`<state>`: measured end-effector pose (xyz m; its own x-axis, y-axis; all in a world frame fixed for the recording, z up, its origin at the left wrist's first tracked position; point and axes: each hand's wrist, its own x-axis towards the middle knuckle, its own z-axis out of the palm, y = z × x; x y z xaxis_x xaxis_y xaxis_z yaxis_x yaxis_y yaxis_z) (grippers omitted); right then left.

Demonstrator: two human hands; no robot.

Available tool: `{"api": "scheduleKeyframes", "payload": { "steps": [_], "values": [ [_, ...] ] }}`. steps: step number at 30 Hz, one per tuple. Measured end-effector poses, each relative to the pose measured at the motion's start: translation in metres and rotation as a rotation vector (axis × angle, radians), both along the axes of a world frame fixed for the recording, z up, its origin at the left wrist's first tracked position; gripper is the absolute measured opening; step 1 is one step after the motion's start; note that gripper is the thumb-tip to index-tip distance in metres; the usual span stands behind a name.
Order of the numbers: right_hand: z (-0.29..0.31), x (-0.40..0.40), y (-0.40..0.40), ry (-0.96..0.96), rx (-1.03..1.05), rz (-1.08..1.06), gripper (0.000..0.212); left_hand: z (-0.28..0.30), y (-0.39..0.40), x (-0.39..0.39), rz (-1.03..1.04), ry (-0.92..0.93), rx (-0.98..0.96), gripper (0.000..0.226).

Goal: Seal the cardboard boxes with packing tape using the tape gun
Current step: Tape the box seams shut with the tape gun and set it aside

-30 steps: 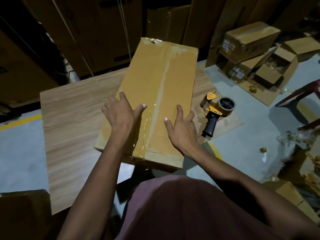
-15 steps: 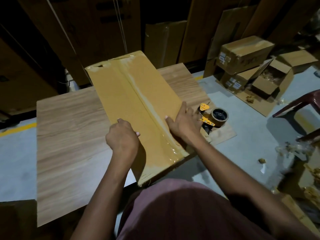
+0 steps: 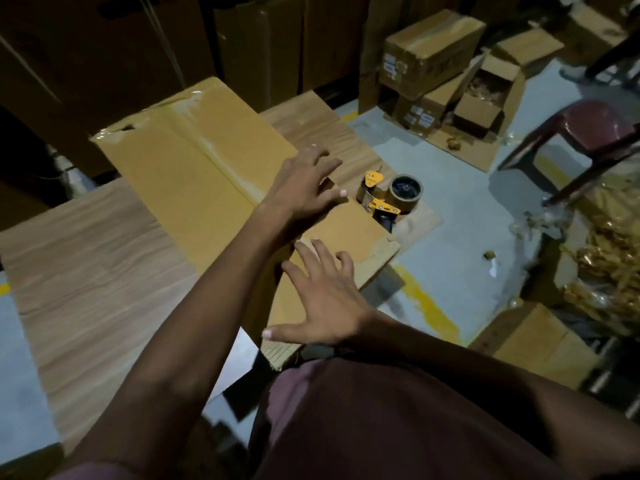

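From my head camera: my left hand (image 3: 304,188) and right hand (image 3: 323,299) spread open-fingered over the taped cardboard box (image 3: 207,168) on the table (image 3: 86,271), while the tape gun (image 3: 388,197) lies just beyond my left fingertips. The box looks stiff, light and slick where taped, best taken by its edges. Past the gun, an open carton (image 3: 485,98) on the floor holds brownish packing I cannot identify.
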<state>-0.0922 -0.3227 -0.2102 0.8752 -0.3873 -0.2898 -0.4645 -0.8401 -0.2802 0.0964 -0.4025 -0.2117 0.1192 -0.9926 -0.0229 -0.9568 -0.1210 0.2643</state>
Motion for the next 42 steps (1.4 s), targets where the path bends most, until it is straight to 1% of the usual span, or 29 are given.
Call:
{"api": "scheduleKeyframes", "payload": {
  "steps": [2,5,7,10,13,15,16,17,18,19,20,22,24,27,30,34,37,38,40,41,42],
  "values": [
    [0.003,0.007,0.012,0.104,0.023,-0.037,0.128,-0.015,-0.013,-0.008,-0.045,0.010,0.015,0.073],
    [0.004,0.016,0.022,0.234,0.033,-0.074,0.140,-0.029,-0.020,-0.010,-0.021,-0.023,-0.093,0.069],
    [0.004,0.020,0.029,0.263,0.005,-0.083,0.140,-0.029,-0.020,-0.009,0.000,-0.024,-0.128,0.069],
    [0.002,0.024,0.040,0.274,-0.052,-0.106,0.132,-0.027,-0.018,-0.009,0.013,-0.038,-0.122,0.069],
    [-0.009,0.013,0.046,0.228,-0.087,-0.093,0.127,-0.025,-0.013,-0.009,0.063,-0.052,-0.115,0.071],
    [-0.015,0.002,0.049,0.154,-0.161,-0.089,0.127,-0.025,-0.003,-0.005,0.139,-0.052,-0.134,0.069],
    [-0.017,-0.002,0.049,0.111,-0.203,-0.055,0.123,-0.026,0.004,-0.001,0.182,-0.057,-0.139,0.069],
    [-0.017,-0.005,0.047,0.119,-0.208,0.006,0.120,-0.028,0.011,0.004,0.227,-0.068,-0.141,0.072],
    [-0.019,-0.007,0.044,0.123,-0.170,0.064,0.119,-0.030,0.020,0.009,0.275,-0.080,-0.141,0.074],
    [-0.015,-0.010,0.041,0.207,-0.062,0.106,0.123,-0.032,0.030,0.015,0.323,-0.092,-0.149,0.075],
    [-0.008,-0.012,0.038,0.248,0.027,0.133,0.127,-0.035,0.039,0.021,0.373,-0.104,-0.157,0.075],
    [0.004,-0.018,0.031,0.176,0.114,0.176,0.127,-0.036,0.058,0.032,0.483,-0.127,-0.160,0.075],
    [0.013,-0.023,0.023,0.114,0.094,0.200,0.120,-0.037,0.074,0.042,0.602,-0.128,-0.141,0.074],
    [0.026,-0.029,-0.004,0.133,0.012,0.184,0.110,-0.036,0.095,0.054,0.751,-0.119,-0.105,0.070],
    [0.033,-0.039,-0.038,0.123,0.016,0.098,0.099,-0.032,0.110,0.050,0.870,-0.101,-0.023,0.065],
    [0.030,-0.054,-0.076,-0.063,0.092,-0.107,0.085,-0.026,0.118,0.025,0.989,-0.022,0.033,0.064],
    [0.020,-0.064,-0.098,-0.221,0.087,-0.230,0.072,-0.022,0.118,-0.001,1.056,0.014,0.037,0.066],
    [0.016,-0.068,-0.103,-0.281,0.156,-0.287,0.066,-0.021,0.117,-0.011,1.060,0.026,0.027,0.069],
    [0.012,-0.075,-0.109,-0.433,0.467,-0.451,0.058,-0.020,0.113,-0.031,1.011,0.059,-0.015,0.075],
    [0.009,-0.077,-0.112,-0.522,0.607,-0.556,0.053,-0.020,0.111,-0.042,0.966,0.076,-0.040,0.077],
    [0.003,-0.079,-0.118,-0.599,0.686,-0.689,0.046,-0.021,0.109,-0.054,0.921,0.093,-0.058,0.077]
  ]
}}
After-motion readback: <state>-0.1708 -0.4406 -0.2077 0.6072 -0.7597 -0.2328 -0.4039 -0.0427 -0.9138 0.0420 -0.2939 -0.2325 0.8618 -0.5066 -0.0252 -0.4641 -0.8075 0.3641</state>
